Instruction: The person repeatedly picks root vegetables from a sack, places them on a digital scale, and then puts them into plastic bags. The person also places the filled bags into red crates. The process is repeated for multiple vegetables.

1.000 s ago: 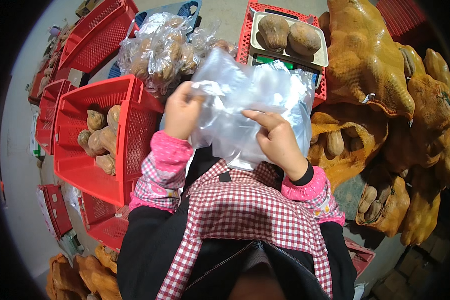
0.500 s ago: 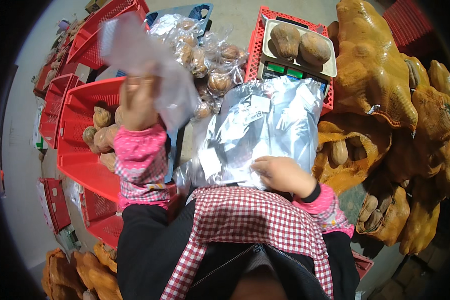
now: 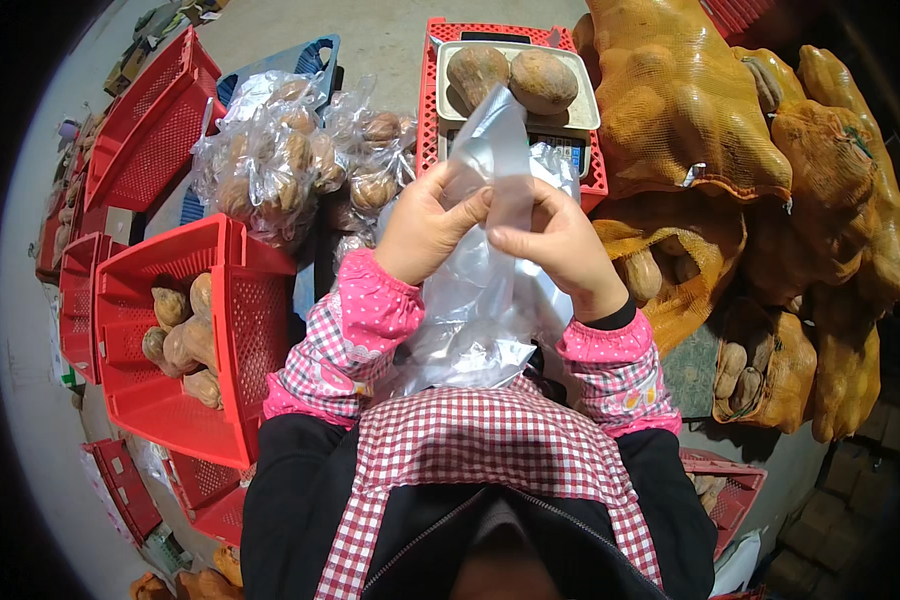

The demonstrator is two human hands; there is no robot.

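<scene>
A clear plastic bag (image 3: 493, 138) is pinched between my left hand (image 3: 433, 218) and my right hand (image 3: 547, 240), held upright with fingers closed on it. Beneath it, more silvery plastic bags (image 3: 455, 345) lie against my checked apron. Just beyond, two tan squashes (image 3: 542, 82) rest in a white tray (image 3: 504, 121) on a digital scale over a red crate (image 3: 430, 105); the bag partly hides the scale.
Bagged squashes (image 3: 270, 170) pile on a blue pallet (image 3: 312, 60) at upper left. A red crate of squashes (image 3: 128, 390) stands at my left, other red crates behind it. Orange mesh sacks of squashes (image 3: 687, 110) fill the right side.
My left hand has swung from the left back to the middle with the bag. My right hand has risen from the bag stack and now grips that bag too.
</scene>
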